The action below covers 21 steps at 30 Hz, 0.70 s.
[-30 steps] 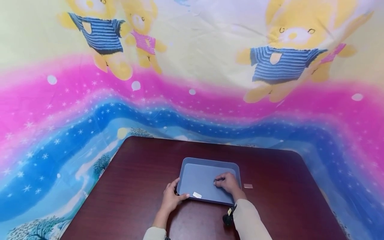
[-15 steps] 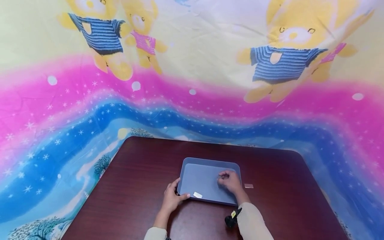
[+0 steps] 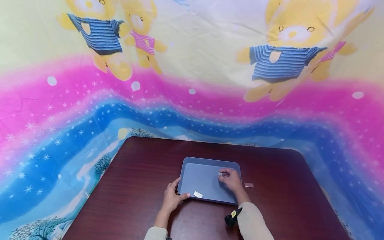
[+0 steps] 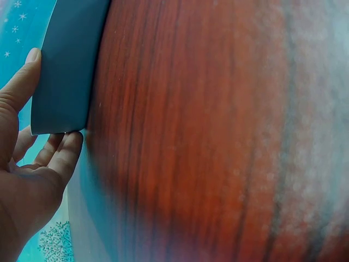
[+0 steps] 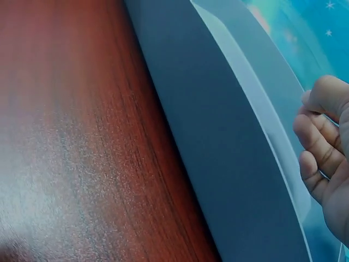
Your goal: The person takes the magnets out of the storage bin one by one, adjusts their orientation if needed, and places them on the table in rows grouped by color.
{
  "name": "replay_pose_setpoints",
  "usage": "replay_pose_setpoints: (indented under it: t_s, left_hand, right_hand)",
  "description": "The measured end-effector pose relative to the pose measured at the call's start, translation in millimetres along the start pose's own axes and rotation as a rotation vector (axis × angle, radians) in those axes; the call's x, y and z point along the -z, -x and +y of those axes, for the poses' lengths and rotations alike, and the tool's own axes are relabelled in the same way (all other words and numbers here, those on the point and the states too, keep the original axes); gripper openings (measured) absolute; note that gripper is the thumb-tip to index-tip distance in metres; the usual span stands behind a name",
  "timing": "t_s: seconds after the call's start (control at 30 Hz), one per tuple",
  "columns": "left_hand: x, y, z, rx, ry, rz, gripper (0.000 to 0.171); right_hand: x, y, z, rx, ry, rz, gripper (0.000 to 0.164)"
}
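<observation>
A shallow grey-blue tray (image 3: 195, 176) lies on the table. My left hand (image 3: 172, 199) holds its near left corner; in the left wrist view the thumb rests at the tray's upper edge and the fingertips are at the lower corner. Over the right part of the tray, my right hand (image 3: 231, 180) pinches a small, pale, shiny piece (image 3: 220, 174) between thumb and fingers. The right wrist view shows those fingers curled above the rim, with the piece hidden. A flat silvery rectangle (image 3: 198, 194) lies inside the tray by its front wall, close to the left thumb.
Just right of the tray, another thin flat rectangle (image 3: 249, 185) lies on the dark reddish-brown wooden table (image 3: 144, 160). Behind the table hangs a printed cloth (image 3: 192, 110) with bears. A black wrist device (image 3: 231, 220) with a yellow tag sits at the right cuff.
My right hand has shifted slightly right and away from me over the tray, and the pale piece now shows at its fingertips. The left hand and tray stay put.
</observation>
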<state>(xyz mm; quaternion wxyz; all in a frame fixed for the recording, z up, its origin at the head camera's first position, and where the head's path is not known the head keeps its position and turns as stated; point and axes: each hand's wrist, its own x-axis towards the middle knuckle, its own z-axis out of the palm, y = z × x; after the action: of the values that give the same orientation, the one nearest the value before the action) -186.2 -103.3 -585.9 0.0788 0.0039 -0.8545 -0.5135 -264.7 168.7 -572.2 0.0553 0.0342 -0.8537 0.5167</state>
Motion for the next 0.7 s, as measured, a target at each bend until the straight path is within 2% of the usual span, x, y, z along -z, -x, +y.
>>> replay_pose_setpoints:
  t_s: [0.1, 0.2, 0.33, 0.53, 0.63, 0.7]
  left_hand:
    - [0.8, 0.5, -0.3, -0.004, 0.0, 0.001, 0.085]
    - [1.1, 1.4, -1.4, -0.001, -0.001, -0.002, 0.085]
    - [0.2, 2.2, -2.8, 0.006, -0.014, -0.019, 0.086]
    - [-0.6, 0.4, -2.0, -0.01, -0.021, -0.02, 0.086]
    - [0.0, -0.5, -1.5, -0.01, -0.022, -0.026, 0.087]
    - [0.7, -1.1, -1.3, -0.01, -0.018, -0.022, 0.087]
  right_hand:
    - [0, 1, -3, -0.029, -0.032, 0.013, 0.023]
    - [1, 5, -4, -0.014, -0.026, 0.021, 0.022]
    - [2, 13, -3, 0.073, 0.03, 0.036, 0.02]
    - [12, 28, -6, 0.23, 0.189, 0.041, 0.018]
    - [20, 35, -7, 0.27, 0.238, 0.054, 0.019]
    - [26, 39, -9, 0.289, 0.227, 0.045, 0.02]
